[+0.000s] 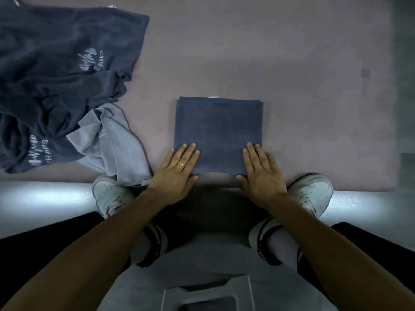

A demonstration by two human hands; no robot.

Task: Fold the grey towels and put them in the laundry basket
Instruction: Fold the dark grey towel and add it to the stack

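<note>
A dark grey towel lies folded into a neat square on the pinkish mat, straight ahead of me. My left hand rests flat on its near left corner, fingers spread, a ring on one finger. My right hand lies flat on the near right corner. Neither hand grips anything. A heap of unfolded dark grey towels with white lettering sits at the left of the mat. A light grey towel lies crumpled at the heap's near edge. No laundry basket is in view.
My white shoes stand at the mat's near edge on the shiny grey floor. A grey stool shows at the bottom between my legs. The mat's right edge meets the floor.
</note>
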